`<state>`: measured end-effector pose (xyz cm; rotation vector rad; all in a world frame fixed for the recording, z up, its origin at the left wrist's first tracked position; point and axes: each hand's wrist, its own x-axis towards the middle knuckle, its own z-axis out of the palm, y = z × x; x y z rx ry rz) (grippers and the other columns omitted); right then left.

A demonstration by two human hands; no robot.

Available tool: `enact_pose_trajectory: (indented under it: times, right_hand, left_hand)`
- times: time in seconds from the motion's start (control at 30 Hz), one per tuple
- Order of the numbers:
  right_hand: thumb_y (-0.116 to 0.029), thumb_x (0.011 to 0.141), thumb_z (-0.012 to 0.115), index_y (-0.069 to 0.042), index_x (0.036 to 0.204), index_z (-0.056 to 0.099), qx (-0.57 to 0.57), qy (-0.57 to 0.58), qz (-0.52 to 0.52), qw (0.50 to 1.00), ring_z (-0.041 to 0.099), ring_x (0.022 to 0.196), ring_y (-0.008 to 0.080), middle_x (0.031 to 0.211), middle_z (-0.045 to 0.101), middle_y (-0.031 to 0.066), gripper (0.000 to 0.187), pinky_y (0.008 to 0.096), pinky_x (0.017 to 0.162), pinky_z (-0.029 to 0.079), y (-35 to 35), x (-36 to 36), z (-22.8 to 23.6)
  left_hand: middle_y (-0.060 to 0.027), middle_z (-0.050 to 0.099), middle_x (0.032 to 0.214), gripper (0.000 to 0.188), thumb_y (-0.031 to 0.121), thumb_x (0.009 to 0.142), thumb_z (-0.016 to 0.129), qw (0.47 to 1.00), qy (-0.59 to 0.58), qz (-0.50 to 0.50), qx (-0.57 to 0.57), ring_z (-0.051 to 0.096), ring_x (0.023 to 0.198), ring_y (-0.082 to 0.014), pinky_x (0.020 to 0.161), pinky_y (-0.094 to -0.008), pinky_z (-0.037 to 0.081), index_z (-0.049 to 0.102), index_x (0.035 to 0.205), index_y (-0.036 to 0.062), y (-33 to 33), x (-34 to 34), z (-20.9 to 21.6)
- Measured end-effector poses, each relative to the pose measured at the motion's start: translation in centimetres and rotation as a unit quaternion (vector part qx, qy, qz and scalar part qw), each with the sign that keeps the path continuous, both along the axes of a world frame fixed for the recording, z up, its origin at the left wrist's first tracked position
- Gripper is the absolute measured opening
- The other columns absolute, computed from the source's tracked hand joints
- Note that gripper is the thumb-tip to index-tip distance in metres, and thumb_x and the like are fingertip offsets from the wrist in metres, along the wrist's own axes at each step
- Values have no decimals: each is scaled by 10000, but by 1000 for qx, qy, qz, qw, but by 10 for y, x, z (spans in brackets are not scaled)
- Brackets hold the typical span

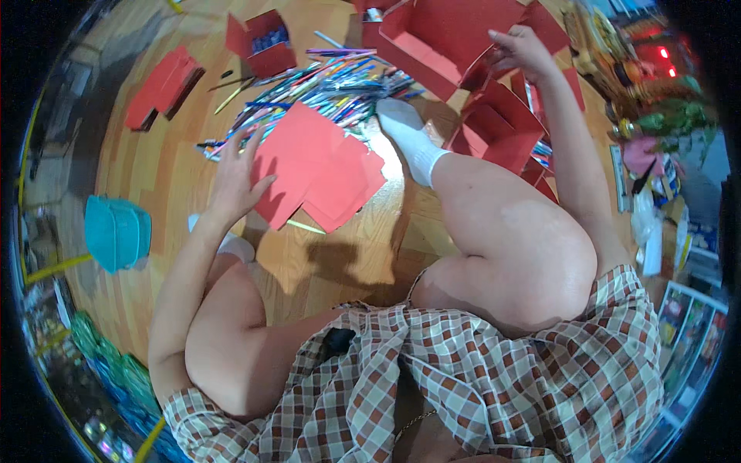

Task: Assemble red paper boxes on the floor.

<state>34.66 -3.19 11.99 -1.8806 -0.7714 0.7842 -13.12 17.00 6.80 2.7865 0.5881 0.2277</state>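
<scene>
My left hand (234, 184) is open, fingers spread, at the left edge of flat red cardboard pieces (320, 166). These lie stacked over part of a big heap of pens (324, 92). At the upper right, my right hand (526, 54) has its fingers apart beside the wall of a large open red box (432, 46). Whether its lower fingers touch that box is hard to make out. Just below that hand stands a smaller open red box (498, 131), with more pens (543, 150) showing beside it.
A red box holding dark blue items (268, 40) stands beyond the heap. Folded red cardboard (166, 86) lies to its left. On the left is a teal bin (117, 233). My socked foot (409, 135) rests against the heap's right side. Mixed goods and greenery (679, 116) line the right.
</scene>
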Motion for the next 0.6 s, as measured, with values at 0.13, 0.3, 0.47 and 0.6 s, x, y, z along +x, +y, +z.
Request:
enact_pose_trajectory:
  times: [0.13,0.3,0.47,0.6]
  right_hand:
    - [-243,833,662,-51,814,558,106,-49,-76,990,617,609,137,710,608,45,219,266,577,528,-85,25,53]
    - [-178,846,642,-46,822,591,129,-77,-155,976,545,592,86,728,594,11,143,227,519,397,-234,2,80]
    - [-158,844,632,-36,905,594,50,-66,-231,969,567,617,90,732,598,9,141,236,543,447,-352,-21,54]
    - [-152,850,620,-40,1014,561,-4,17,-371,929,614,671,148,808,617,56,207,285,605,524,-435,-12,27]
  left_hand:
    - [-229,342,1306,810,128,670,752,999,24,-8,-32,364,1209,-395,1011,-454,331,335,1364,95,2,-8,-2]
    - [-229,311,1322,788,118,685,746,996,75,-14,-39,359,1214,-400,1008,-441,336,340,1360,90,-3,-15,-8]
    - [-228,297,1333,792,122,692,747,989,121,-39,-72,345,1231,-399,1025,-437,325,332,1366,85,-7,-19,-8]
    - [-207,273,1358,721,163,740,708,980,165,-27,-109,278,1289,-382,1065,-433,274,335,1348,63,-8,-16,2]
